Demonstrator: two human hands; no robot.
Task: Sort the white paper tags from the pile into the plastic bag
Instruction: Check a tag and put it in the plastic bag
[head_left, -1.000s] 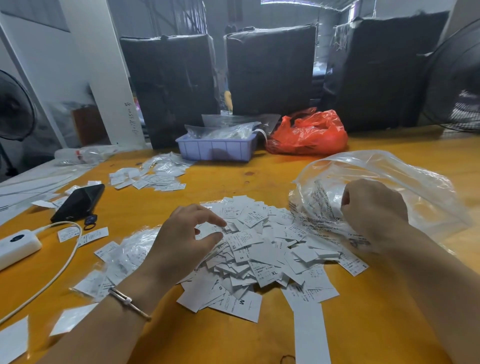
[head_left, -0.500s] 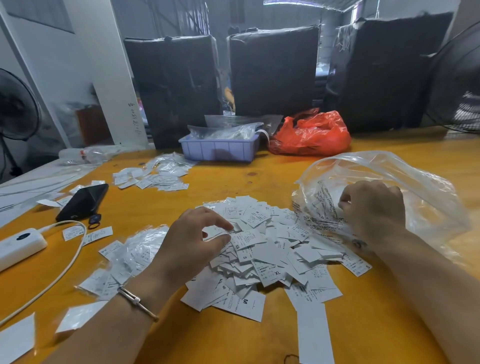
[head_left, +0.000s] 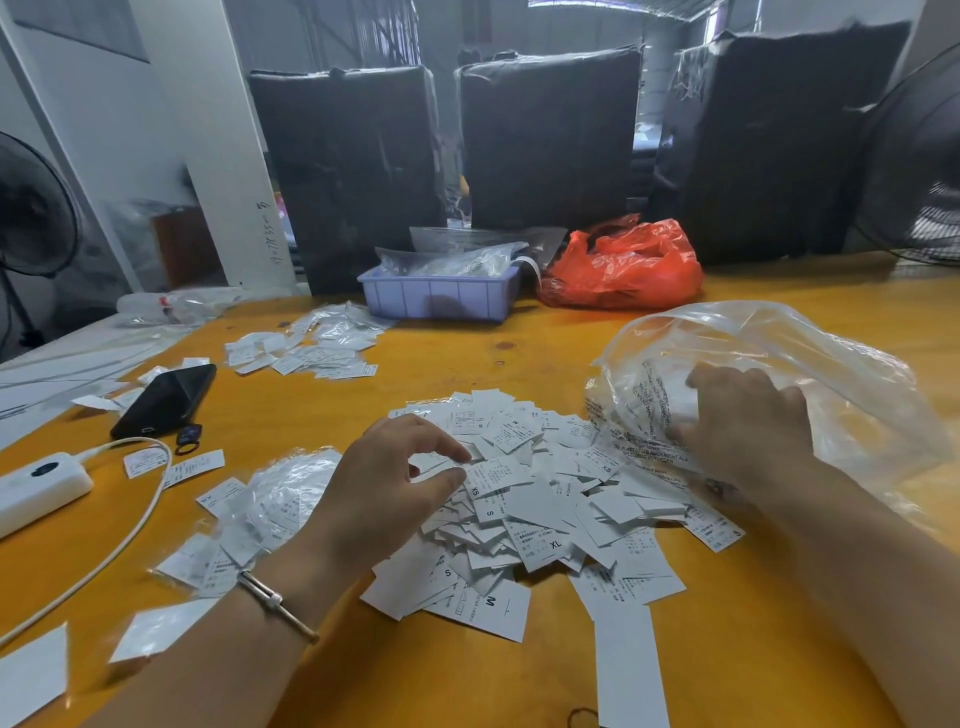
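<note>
Left grip (head_left: 384, 478) has crept further onto the pile (head_left: 530, 499) on the bench (head_left: 519, 675), thumb and forefinger nearly pinching a tag but grasping nothing, while the right hand (head_left: 748, 431), clenched on the bag (head_left: 769, 395), stays put, so another tag seems about to go in.

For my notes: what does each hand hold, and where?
Right hand grips the clear plastic bag at its mouth. Left hand hovers over the tag pile, holding nothing.
</note>
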